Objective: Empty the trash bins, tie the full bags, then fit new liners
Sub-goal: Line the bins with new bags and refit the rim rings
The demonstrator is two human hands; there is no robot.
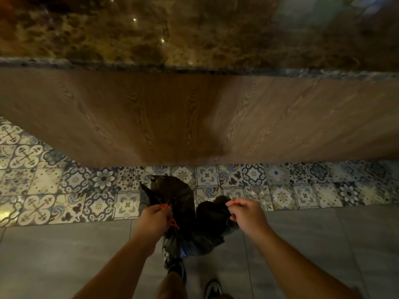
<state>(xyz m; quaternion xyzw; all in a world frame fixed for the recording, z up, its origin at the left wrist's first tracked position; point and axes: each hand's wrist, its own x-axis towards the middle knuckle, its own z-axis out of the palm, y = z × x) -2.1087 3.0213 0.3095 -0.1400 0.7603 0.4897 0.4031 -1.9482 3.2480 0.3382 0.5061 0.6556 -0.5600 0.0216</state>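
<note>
The bag [209, 221] is between left hand [154, 219] and right hand [248, 214], cabinet front [194, 117] beyond.

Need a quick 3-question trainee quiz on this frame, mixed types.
1. True or false: the left hand and right hand each pinch the drawstring of the black bag.
2. The floor strip along the wood panel is: A carpet, B patterned tiles, C grass.
3. Fill in: the drawstring's colour is ____.
Key: 1 true; 2 B; 3 orange.
</note>
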